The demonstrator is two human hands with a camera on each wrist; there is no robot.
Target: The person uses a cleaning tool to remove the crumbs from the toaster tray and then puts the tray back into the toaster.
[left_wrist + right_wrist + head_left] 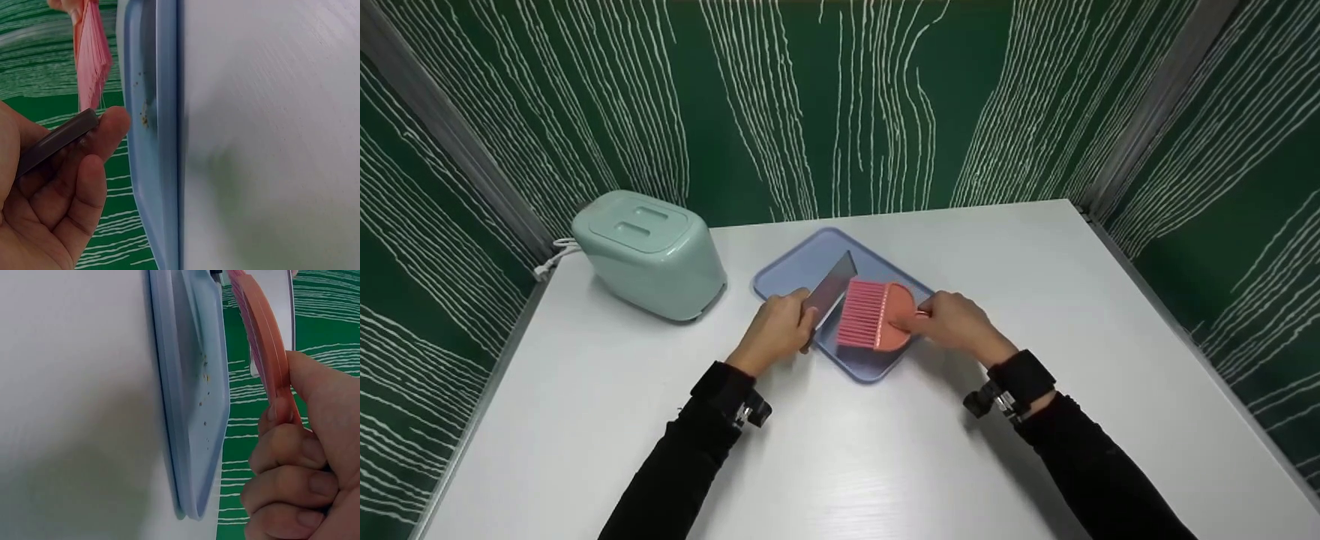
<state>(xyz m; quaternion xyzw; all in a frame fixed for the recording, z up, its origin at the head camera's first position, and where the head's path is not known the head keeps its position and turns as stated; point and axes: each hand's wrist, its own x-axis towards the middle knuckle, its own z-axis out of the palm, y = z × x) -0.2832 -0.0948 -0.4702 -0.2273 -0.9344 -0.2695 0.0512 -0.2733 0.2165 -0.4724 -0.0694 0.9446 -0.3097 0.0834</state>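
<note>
My left hand [776, 326] grips a flat, shiny grey scraper [832, 289] by its dark handle [59, 140], the blade slanting up over the tray. In my right hand [956, 322] is a coral brush [898, 319] with pink bristles [861, 315], pinched at its rounded base. Those bristles point left, toward the scraper, and overlap the tray in the head view. A blue rectangular tray [787, 274] lies under both tools. Small yellow-brown crumbs [144, 119] are scattered on its floor, also seen in the right wrist view.
A mint-green toaster [652, 255] stands at the back left of the white table [840, 465], its white cord and plug [553, 259] behind it. Green walls [877, 112] with white wavy lines enclose the back and sides.
</note>
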